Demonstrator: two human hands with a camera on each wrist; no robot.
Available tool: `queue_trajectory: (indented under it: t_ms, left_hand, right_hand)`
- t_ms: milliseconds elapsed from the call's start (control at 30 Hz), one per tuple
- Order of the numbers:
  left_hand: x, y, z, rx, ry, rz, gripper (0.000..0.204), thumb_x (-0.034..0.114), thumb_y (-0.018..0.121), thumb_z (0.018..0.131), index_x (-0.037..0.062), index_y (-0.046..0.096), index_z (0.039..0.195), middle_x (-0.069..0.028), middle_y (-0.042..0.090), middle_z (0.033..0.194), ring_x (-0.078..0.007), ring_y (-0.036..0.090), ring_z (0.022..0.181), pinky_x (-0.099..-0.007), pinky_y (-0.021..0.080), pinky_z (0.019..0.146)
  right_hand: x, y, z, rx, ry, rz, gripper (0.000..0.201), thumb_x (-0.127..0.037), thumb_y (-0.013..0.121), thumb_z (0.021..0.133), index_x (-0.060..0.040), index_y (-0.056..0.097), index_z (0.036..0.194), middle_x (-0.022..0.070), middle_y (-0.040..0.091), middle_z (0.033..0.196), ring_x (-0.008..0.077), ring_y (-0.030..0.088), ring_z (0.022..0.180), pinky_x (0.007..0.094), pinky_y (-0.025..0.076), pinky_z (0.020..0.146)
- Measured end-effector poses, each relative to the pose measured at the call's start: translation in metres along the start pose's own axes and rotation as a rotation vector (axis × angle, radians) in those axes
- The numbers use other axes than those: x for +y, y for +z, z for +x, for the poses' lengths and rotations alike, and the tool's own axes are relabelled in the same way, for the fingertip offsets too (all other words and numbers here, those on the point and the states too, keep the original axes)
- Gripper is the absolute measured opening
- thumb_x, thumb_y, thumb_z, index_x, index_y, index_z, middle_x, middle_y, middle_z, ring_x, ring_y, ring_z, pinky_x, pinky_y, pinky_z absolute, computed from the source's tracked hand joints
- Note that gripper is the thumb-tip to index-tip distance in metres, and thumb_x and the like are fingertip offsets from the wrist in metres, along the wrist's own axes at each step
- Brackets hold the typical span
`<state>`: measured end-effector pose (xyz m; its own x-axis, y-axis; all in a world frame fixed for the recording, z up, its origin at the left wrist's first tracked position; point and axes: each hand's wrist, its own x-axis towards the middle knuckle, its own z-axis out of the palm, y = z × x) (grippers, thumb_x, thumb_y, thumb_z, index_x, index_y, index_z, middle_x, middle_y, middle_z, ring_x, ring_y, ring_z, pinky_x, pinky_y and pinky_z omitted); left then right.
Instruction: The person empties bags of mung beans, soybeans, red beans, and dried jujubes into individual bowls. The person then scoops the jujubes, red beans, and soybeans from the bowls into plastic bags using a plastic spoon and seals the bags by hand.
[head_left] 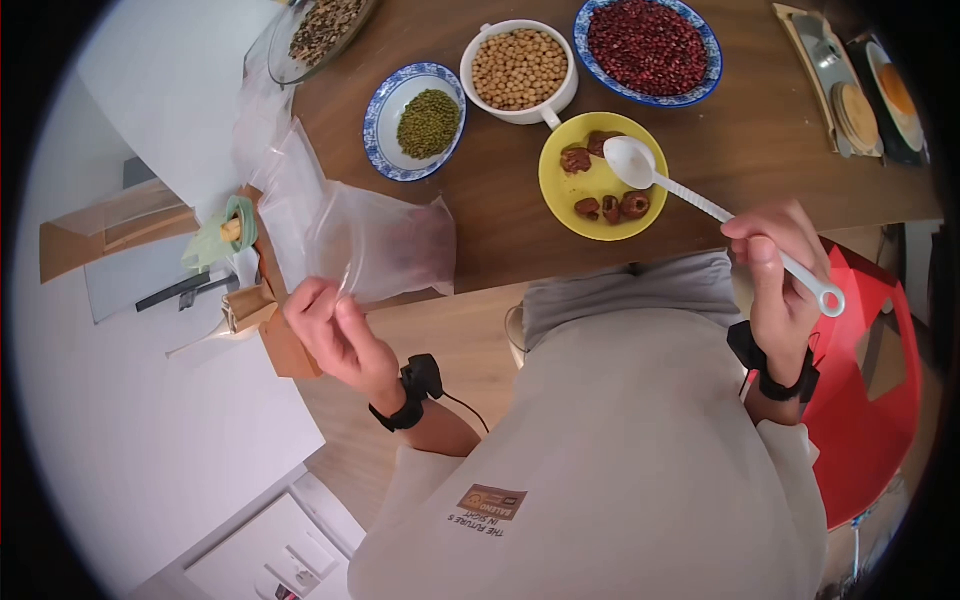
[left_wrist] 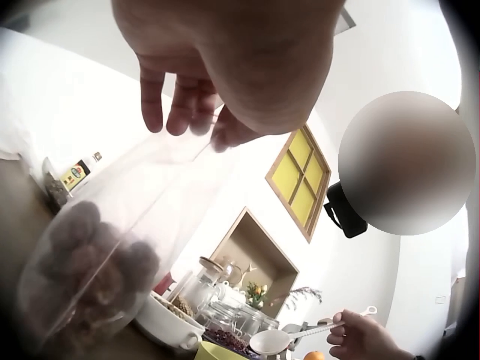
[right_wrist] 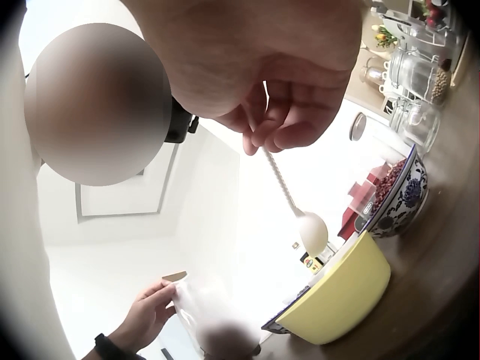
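My left hand (head_left: 340,338) pinches the top edge of a clear plastic bag (head_left: 385,235); in the left wrist view dark reddish-brown dates (left_wrist: 94,270) show through the bag (left_wrist: 161,187). A white spoon with a twisted handle (head_left: 700,203) is held between the thumb and fingers of my right hand (head_left: 785,275). The spoon's bowl, which looks empty, hangs over a yellow bowl (head_left: 560,205) holding several dates (head_left: 634,205). In the right wrist view the spoon (right_wrist: 311,231) points down above the yellow bowl (right_wrist: 341,296).
Behind the yellow bowl stand a white pot of chickpeas (head_left: 519,69), a patterned bowl of red beans (head_left: 647,48) and one of green beans (head_left: 428,124). A glass dish (head_left: 335,40) is at the back left, a tray (head_left: 830,80) at the back right. A red chair (head_left: 860,400) stands at right.
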<state>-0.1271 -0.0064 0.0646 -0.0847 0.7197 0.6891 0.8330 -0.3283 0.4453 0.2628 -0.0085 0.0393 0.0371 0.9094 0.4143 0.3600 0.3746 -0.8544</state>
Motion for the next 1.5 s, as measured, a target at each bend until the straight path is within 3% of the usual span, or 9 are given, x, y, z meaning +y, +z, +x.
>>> queue_trajectory:
  t_ms: [100, 233, 300, 467, 733, 800, 1133, 1333, 1500]
  left_hand:
    - [-0.002, 0.011, -0.004, -0.005, 0.076, 0.113, 0.014, 0.006, 0.053, 0.098, -0.0038, 0.063, 0.096, -0.0144, 0.056, 0.111, -0.0235, 0.054, 0.093, -0.0358, 0.046, 0.079]
    - [0.02, 0.027, -0.012, 0.219, 0.025, -0.085, 0.007, -0.001, 0.06, 0.088, -0.0005, 0.064, 0.093, -0.0121, 0.053, 0.106, -0.0244, 0.053, 0.092, -0.037, 0.044, 0.077]
    - [0.028, 0.035, -0.01, 0.027, 0.163, 0.097, 0.008, -0.004, 0.062, 0.084, 0.0014, 0.064, 0.09, -0.0114, 0.051, 0.107, -0.0248, 0.053, 0.091, -0.0365, 0.043, 0.075]
    - [0.035, 0.05, -0.02, -0.033, 0.24, -0.044, 0.011, 0.012, 0.08, 0.085, 0.0108, 0.071, 0.092, -0.0083, 0.045, 0.106, -0.0253, 0.051, 0.089, -0.0377, 0.044, 0.072]
    - [0.055, 0.063, -0.016, -0.273, 0.427, -0.005, 0.015, 0.021, 0.084, 0.085, 0.0136, 0.075, 0.094, -0.0065, 0.046, 0.109, -0.0273, 0.052, 0.093, -0.0407, 0.049, 0.076]
    - [0.057, 0.07, -0.013, -0.222, 0.475, -0.104, 0.026, 0.018, 0.091, 0.071, 0.0141, 0.075, 0.091, -0.0012, 0.047, 0.097, -0.0184, 0.049, 0.064, -0.0353, 0.041, 0.064]
    - [0.059, 0.076, -0.026, -0.163, 0.414, -0.201, 0.029, 0.019, 0.092, 0.069, 0.0138, 0.075, 0.091, -0.0005, 0.05, 0.098, -0.019, 0.052, 0.069, -0.0361, 0.046, 0.075]
    - [0.057, 0.065, -0.029, -0.294, 0.377, -0.247, 0.034, 0.016, 0.092, 0.065, 0.0147, 0.074, 0.095, -0.0027, 0.047, 0.095, -0.023, 0.049, 0.072, -0.0397, 0.047, 0.073]
    - [0.056, 0.067, -0.031, -0.252, 0.346, -0.292, 0.032, 0.018, 0.093, 0.064, 0.0143, 0.076, 0.091, 0.0021, 0.051, 0.093, -0.0172, 0.053, 0.072, -0.037, 0.047, 0.076]
  right_hand:
    - [-0.005, -0.002, 0.008, -0.042, -0.012, -0.073, 0.01, -0.004, 0.065, 0.098, 0.0012, 0.072, 0.102, 0.0132, 0.071, 0.09, 0.0224, 0.064, 0.074, 0.0323, 0.05, 0.065]
    - [-0.006, 0.004, 0.011, -0.134, -0.1, -0.237, 0.014, -0.001, 0.072, 0.089, -0.0016, 0.074, 0.102, 0.0117, 0.066, 0.085, 0.0248, 0.064, 0.072, 0.0344, 0.051, 0.062]
    - [-0.009, 0.006, 0.013, -0.159, -0.202, -0.289, 0.017, 0.0, 0.075, 0.083, -0.0016, 0.074, 0.1, 0.0105, 0.066, 0.085, 0.0257, 0.064, 0.071, 0.0356, 0.051, 0.06]
    - [-0.022, 0.002, 0.015, -0.175, -0.259, -0.378, 0.02, -0.002, 0.078, 0.079, -0.0008, 0.073, 0.098, 0.0096, 0.065, 0.085, 0.0254, 0.065, 0.073, 0.0362, 0.052, 0.059]
    - [-0.025, 0.017, 0.017, -0.262, -0.286, -0.321, 0.024, -0.001, 0.081, 0.074, -0.0053, 0.07, 0.095, 0.0061, 0.063, 0.084, 0.025, 0.065, 0.073, 0.0359, 0.053, 0.059]
    - [-0.029, 0.016, 0.019, -0.269, -0.293, -0.33, 0.024, 0.0, 0.081, 0.074, -0.0055, 0.071, 0.095, 0.0061, 0.063, 0.084, 0.0248, 0.065, 0.073, 0.0359, 0.052, 0.058]
    - [-0.031, 0.023, 0.021, -0.295, -0.301, -0.438, 0.018, 0.0, 0.078, 0.079, -0.0058, 0.072, 0.095, 0.0057, 0.064, 0.085, 0.0236, 0.063, 0.072, 0.035, 0.049, 0.057]
    - [-0.034, 0.021, 0.018, -0.273, -0.236, -0.395, 0.017, 0.002, 0.075, 0.081, -0.0053, 0.073, 0.096, 0.006, 0.065, 0.084, 0.0237, 0.063, 0.072, 0.0342, 0.049, 0.057]
    - [-0.036, 0.021, 0.022, -0.274, -0.241, -0.484, 0.012, 0.002, 0.073, 0.084, -0.005, 0.073, 0.094, 0.0068, 0.068, 0.084, 0.0238, 0.065, 0.072, 0.0344, 0.05, 0.057]
